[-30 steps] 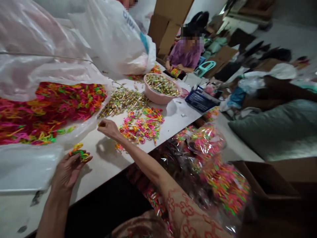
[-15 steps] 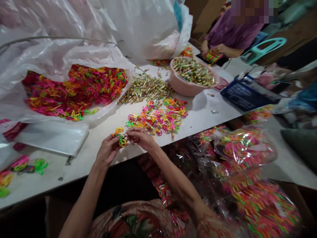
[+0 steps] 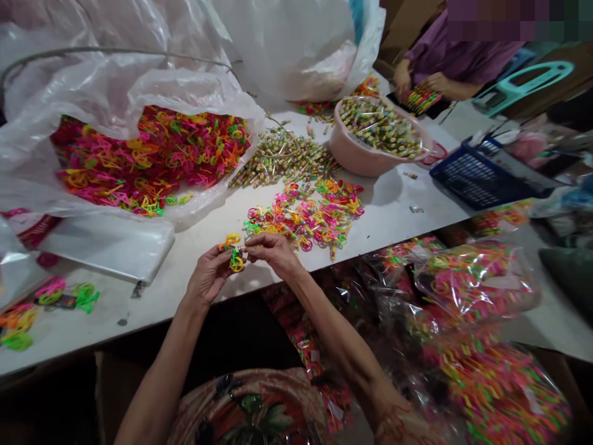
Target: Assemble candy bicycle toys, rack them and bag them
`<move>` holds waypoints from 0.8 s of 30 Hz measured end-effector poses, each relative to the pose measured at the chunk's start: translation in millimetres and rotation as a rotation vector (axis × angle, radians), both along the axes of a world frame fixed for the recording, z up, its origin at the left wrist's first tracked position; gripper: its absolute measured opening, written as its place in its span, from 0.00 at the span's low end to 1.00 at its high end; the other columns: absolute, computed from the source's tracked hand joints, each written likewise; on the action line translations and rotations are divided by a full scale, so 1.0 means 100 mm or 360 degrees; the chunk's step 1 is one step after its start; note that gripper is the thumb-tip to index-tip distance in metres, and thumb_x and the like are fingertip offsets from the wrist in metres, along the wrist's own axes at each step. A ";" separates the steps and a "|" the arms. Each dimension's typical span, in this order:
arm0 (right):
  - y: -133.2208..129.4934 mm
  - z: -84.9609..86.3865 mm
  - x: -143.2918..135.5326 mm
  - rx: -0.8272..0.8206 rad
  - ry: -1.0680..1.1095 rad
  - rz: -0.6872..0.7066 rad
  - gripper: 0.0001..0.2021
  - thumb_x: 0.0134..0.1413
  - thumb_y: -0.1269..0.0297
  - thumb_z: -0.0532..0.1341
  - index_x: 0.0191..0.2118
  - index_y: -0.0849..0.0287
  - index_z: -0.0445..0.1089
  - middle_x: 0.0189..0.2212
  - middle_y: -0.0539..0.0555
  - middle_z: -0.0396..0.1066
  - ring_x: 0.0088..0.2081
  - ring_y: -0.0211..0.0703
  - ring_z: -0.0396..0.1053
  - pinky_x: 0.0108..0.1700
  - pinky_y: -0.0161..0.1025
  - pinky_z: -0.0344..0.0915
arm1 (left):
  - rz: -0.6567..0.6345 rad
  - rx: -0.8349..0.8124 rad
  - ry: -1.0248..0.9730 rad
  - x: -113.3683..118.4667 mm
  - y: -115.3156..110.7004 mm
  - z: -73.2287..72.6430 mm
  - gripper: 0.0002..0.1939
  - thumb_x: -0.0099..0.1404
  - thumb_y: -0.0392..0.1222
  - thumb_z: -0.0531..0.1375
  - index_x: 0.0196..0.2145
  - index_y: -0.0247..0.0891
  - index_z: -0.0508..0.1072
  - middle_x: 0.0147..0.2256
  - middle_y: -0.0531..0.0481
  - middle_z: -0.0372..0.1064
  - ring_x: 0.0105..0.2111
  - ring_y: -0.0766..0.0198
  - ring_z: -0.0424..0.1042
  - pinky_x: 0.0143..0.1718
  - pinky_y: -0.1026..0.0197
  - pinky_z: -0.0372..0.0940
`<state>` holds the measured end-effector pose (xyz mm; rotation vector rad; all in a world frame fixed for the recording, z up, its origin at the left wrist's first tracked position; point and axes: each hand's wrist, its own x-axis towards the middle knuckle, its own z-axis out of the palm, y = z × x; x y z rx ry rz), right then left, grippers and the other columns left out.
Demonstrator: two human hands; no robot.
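Near the table's front edge, my left hand (image 3: 210, 272) pinches a small cluster of yellow, orange and green plastic pieces (image 3: 236, 262). My right hand (image 3: 273, 252) is closed at the cluster's right side, its fingertips on a small patterned piece (image 3: 241, 250). Just beyond my hands lies a loose pile of bright plastic pieces (image 3: 308, 216). Behind that pile are many small striped tubes (image 3: 290, 157), and more of them fill a pink basin (image 3: 365, 154).
A large plastic bag of colorful pieces (image 3: 185, 148) lies open at left, above flat clear bags (image 3: 111, 247). A blue basket (image 3: 482, 176) stands right. Filled bags (image 3: 477, 278) are heaped at lower right. Another person's hands (image 3: 433, 83) hold pieces at the back.
The view has shifted, so the table's contents appear slightly further right. Both my hands keep their hold on the small pieces, nearly unchanged in pose.
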<state>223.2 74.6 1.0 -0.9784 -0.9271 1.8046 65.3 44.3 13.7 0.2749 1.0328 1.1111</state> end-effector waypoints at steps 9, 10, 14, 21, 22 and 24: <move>-0.10 -0.01 -0.10 0.0292 -0.0324 -0.0129 0.07 0.36 0.63 0.71 0.27 0.57 0.78 0.22 0.49 0.73 0.24 0.35 0.68 0.30 0.36 0.66 | 0.0204 -0.0029 0.0129 0.02 -0.02 -0.11 0.16 0.38 0.33 0.72 0.27 0.33 0.74 0.24 0.52 0.75 0.23 0.67 0.72 0.27 0.66 0.69; -0.10 -0.01 -0.11 0.0352 -0.0400 -0.0164 0.06 0.37 0.62 0.70 0.27 0.57 0.78 0.22 0.49 0.72 0.25 0.36 0.68 0.31 0.36 0.66 | 0.0232 -0.0019 0.0163 0.02 -0.01 -0.13 0.17 0.36 0.35 0.72 0.27 0.33 0.74 0.24 0.52 0.75 0.23 0.67 0.72 0.27 0.65 0.70; -0.02 0.00 -0.02 0.0394 -0.0529 0.0038 0.09 0.43 0.58 0.67 0.29 0.58 0.77 0.23 0.49 0.72 0.26 0.37 0.68 0.31 0.36 0.65 | 0.0084 0.0059 0.0228 0.01 0.06 -0.20 0.21 0.36 0.42 0.74 0.29 0.33 0.75 0.27 0.48 0.75 0.26 0.64 0.73 0.29 0.61 0.70; 0.81 0.25 0.37 0.0981 -0.1757 0.0066 0.09 0.52 0.64 0.62 0.40 0.57 0.76 0.42 0.55 0.75 0.41 0.44 0.71 0.44 0.39 0.63 | -0.0204 0.0502 0.1023 -0.02 0.34 -0.29 0.24 0.42 0.50 0.70 0.37 0.37 0.77 0.36 0.46 0.74 0.34 0.60 0.72 0.34 0.60 0.68; 1.01 0.29 0.41 0.0950 -0.1991 -0.0002 0.10 0.54 0.66 0.60 0.42 0.58 0.76 0.43 0.57 0.74 0.41 0.44 0.70 0.45 0.39 0.63 | -0.0215 0.0587 0.1217 -0.04 0.39 -0.31 0.24 0.45 0.49 0.69 0.40 0.38 0.77 0.40 0.45 0.74 0.36 0.58 0.72 0.35 0.59 0.68; 1.42 0.32 0.45 0.0818 -0.2419 -0.0038 0.12 0.57 0.69 0.55 0.43 0.60 0.75 0.42 0.59 0.74 0.44 0.47 0.70 0.45 0.39 0.62 | -0.0197 0.0774 0.1603 -0.13 0.51 -0.34 0.22 0.50 0.48 0.64 0.43 0.40 0.76 0.45 0.43 0.71 0.42 0.55 0.71 0.40 0.56 0.67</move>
